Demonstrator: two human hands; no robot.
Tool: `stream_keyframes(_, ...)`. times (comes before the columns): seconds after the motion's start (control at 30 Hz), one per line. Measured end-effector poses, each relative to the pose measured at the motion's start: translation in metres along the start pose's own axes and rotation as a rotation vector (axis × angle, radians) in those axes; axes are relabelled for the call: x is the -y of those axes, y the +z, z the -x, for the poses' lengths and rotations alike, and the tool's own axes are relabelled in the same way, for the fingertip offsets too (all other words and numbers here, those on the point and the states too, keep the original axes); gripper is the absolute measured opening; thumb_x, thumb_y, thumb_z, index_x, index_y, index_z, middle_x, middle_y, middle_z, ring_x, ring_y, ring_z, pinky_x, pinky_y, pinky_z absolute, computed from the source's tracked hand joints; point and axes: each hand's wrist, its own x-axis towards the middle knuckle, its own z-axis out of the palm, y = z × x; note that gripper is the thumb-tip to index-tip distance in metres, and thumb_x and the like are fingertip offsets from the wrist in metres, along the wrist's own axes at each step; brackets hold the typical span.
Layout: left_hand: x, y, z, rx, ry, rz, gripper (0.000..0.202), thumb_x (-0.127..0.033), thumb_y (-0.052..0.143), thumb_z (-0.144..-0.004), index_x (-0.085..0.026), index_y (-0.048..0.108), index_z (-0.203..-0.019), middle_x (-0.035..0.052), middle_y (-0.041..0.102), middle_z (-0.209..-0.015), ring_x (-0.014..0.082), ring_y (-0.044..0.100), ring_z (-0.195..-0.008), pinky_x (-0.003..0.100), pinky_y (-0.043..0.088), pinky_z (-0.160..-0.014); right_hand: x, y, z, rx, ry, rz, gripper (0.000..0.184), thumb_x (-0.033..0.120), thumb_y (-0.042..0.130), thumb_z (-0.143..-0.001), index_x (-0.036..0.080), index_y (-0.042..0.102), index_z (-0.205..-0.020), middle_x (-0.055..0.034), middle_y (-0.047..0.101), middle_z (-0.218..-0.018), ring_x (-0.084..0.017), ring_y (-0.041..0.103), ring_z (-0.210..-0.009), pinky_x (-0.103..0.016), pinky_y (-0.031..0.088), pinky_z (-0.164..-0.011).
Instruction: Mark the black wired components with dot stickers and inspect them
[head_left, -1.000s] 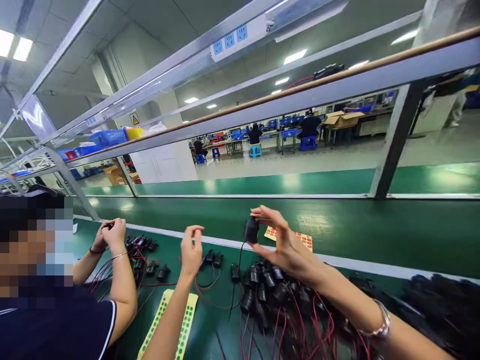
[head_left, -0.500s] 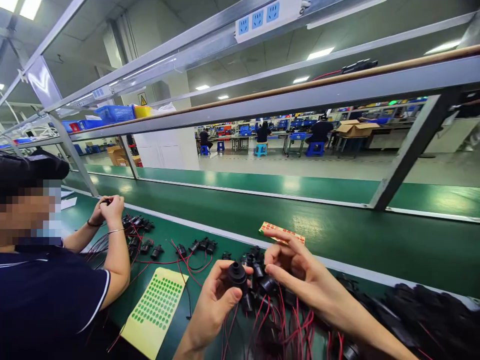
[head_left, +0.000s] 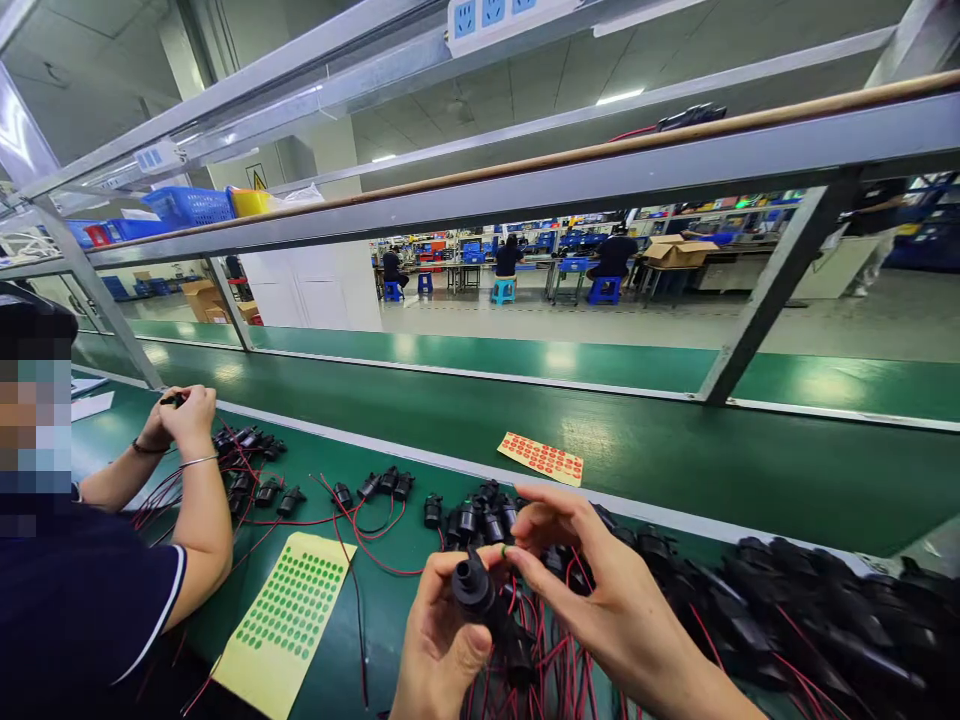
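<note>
My left hand (head_left: pixel 439 650) is closed around a small black pump (head_left: pixel 472 588), its round nozzle tilted up toward me. Close beside it, my right hand (head_left: pixel 607 600) pinches a tiny green round sticker (head_left: pixel 505 551) between thumb and index finger, near the left fingertips. A yellow sheet of green round stickers (head_left: pixel 289 600) lies on the green bench to the left. Behind and below my hands several more black pumps (head_left: pixel 466 518) with red and black wires are heaped, partly hidden by my hands.
A small sheet of red stickers (head_left: pixel 541 458) lies beyond the white strip. Another pile of black parts (head_left: pixel 795 610) fills the right side. At left a co-worker's hands (head_left: pixel 184 412) hold a small dark part. A metal shelf frame (head_left: pixel 780 290) stands across the bench.
My view has turned slightly to the right. My right hand has come closer to the left one, and a green sticker now shows at its fingertips. The pump stays in my left hand.
</note>
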Motion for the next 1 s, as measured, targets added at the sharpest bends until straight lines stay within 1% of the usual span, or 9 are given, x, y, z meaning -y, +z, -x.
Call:
stream_keyframes(0.13, 0.010, 0.001, 0.000, -0.014, 0.012, 0.044, 0.057, -0.062, 0.078, -0.073, -0.026, 0.067, -0.116, 0.0116, 0.068, -0.132, 0.0366, 0.054, -0.132, 0.051, 0.038, -0.115, 0.002, 0.003, 0.004, -0.028, 0.054, -0.070, 0.033, 0.025, 0.062, -0.094, 0.029, 0.050, -0.125, -0.0016, 0.070, -0.088, -0.017, 0.072, -0.076, -0.028, 0.063, -0.070)
stream_keyframes(0.27, 0.015, 0.001, -0.001, 0.007, 0.027, 0.063, 0.051, -0.059, 0.079, -0.075, -0.030, 0.068, -0.115, 0.0084, 0.069, -0.132, 0.0337, 0.057, -0.130, 0.048, 0.040, -0.114, 0.000, 0.007, 0.008, -0.064, 0.086, -0.115, 0.032, 0.028, 0.063, -0.095, 0.030, 0.052, -0.124, 0.0006, 0.071, -0.086, -0.016, 0.071, -0.073, -0.025, 0.062, -0.068)
stream_keyframes(0.43, 0.013, 0.000, 0.001, 0.020, 0.027, -0.018, 0.054, -0.059, 0.077, -0.076, -0.028, 0.067, -0.119, 0.0108, 0.068, -0.129, 0.0328, 0.059, -0.126, 0.044, 0.043, -0.109, -0.003, 0.006, 0.010, -0.043, 0.141, -0.160, 0.032, 0.030, 0.062, -0.096, 0.032, 0.048, -0.125, 0.0024, 0.068, -0.086, -0.014, 0.068, -0.075, -0.021, 0.058, -0.070)
stream_keyframes(0.5, 0.010, -0.001, 0.003, 0.011, 0.026, -0.115, 0.052, -0.057, 0.071, -0.083, -0.027, 0.064, -0.125, 0.0112, 0.066, -0.130, 0.0303, 0.058, -0.123, 0.042, 0.041, -0.109, -0.001, -0.001, 0.008, 0.031, 0.213, -0.225, 0.031, 0.032, 0.061, -0.097, 0.032, 0.047, -0.124, 0.0032, 0.065, -0.085, -0.013, 0.066, -0.077, -0.023, 0.057, -0.073)
stream_keyframes(0.6, 0.006, -0.005, 0.006, 0.022, 0.042, -0.228, 0.046, -0.056, 0.057, -0.093, -0.026, 0.057, -0.128, 0.0095, 0.063, -0.123, 0.0262, 0.056, -0.114, 0.040, 0.038, -0.105, 0.006, -0.015, 0.001, 0.250, 0.375, -0.393, 0.032, 0.033, 0.059, -0.098, 0.031, 0.043, -0.125, 0.0044, 0.061, -0.084, -0.013, 0.063, -0.077, -0.025, 0.054, -0.075)
stream_keyframes(0.67, 0.005, -0.009, 0.006, 0.063, 0.046, -0.248, 0.046, -0.058, 0.056, -0.092, -0.026, 0.056, -0.125, 0.0062, 0.059, -0.112, 0.0243, 0.052, -0.105, 0.037, 0.037, -0.098, 0.010, -0.024, -0.002, 0.406, 0.457, -0.507, 0.035, 0.032, 0.060, -0.097, 0.031, 0.039, -0.126, 0.0051, 0.059, -0.084, -0.012, 0.061, -0.076, -0.025, 0.052, -0.074)
stream_keyframes(0.73, 0.006, -0.012, 0.006, 0.129, 0.041, -0.242, 0.047, -0.061, 0.060, -0.088, -0.027, 0.057, -0.120, 0.0027, 0.052, -0.103, 0.0220, 0.046, -0.095, 0.035, 0.035, -0.090, 0.013, -0.028, -0.004, 0.525, 0.502, -0.585, 0.036, 0.029, 0.060, -0.096, 0.031, 0.038, -0.125, 0.0055, 0.058, -0.086, -0.012, 0.060, -0.077, -0.026, 0.051, -0.074)
stream_keyframes(0.8, 0.008, -0.014, 0.004, 0.198, 0.033, -0.225, 0.046, -0.063, 0.060, -0.085, -0.028, 0.057, -0.116, 0.0008, 0.046, -0.100, 0.0205, 0.042, -0.090, 0.033, 0.033, -0.084, 0.015, -0.028, -0.004, 0.591, 0.521, -0.589, 0.036, 0.025, 0.060, -0.096, 0.031, 0.038, -0.124, 0.0056, 0.057, -0.087, -0.013, 0.060, -0.078, -0.027, 0.050, -0.076)
stream_keyframes(1.0, 0.014, -0.012, 0.004, 0.308, 0.007, -0.125, 0.044, -0.062, 0.057, -0.087, -0.030, 0.050, -0.116, 0.0003, 0.039, -0.104, 0.0201, 0.037, -0.092, 0.035, 0.029, -0.083, 0.024, -0.027, -0.004, 0.648, 0.557, -0.448, 0.035, 0.019, 0.057, -0.096, 0.028, 0.041, -0.125, 0.0059, 0.057, -0.087, -0.011, 0.054, -0.078, -0.023, 0.046, -0.076)
